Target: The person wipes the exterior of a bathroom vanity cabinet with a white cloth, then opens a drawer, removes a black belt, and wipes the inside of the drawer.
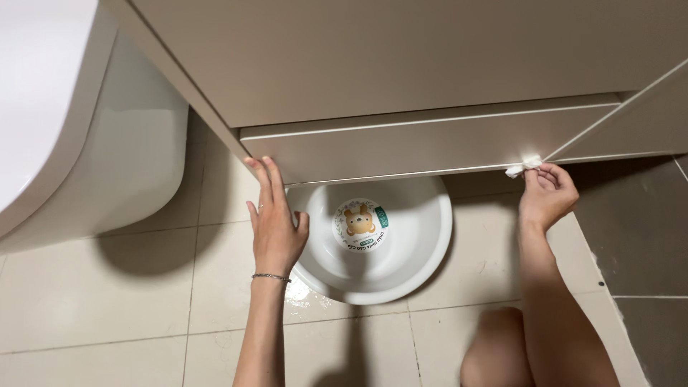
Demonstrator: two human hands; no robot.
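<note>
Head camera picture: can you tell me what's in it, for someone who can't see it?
A person's right hand pinches a small white cloth against the bottom edge of a beige cabinet, while the left hand rests flat on the cabinet's lower left corner. A white basin with a round bear sticker sits below on the tiled floor, beside a white toilet.

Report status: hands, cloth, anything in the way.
Left hand flat on beige cabinet drawer corner. Right hand pinches small white cloth at drawer's lower edge. Round white plastic basin sits below.
</note>
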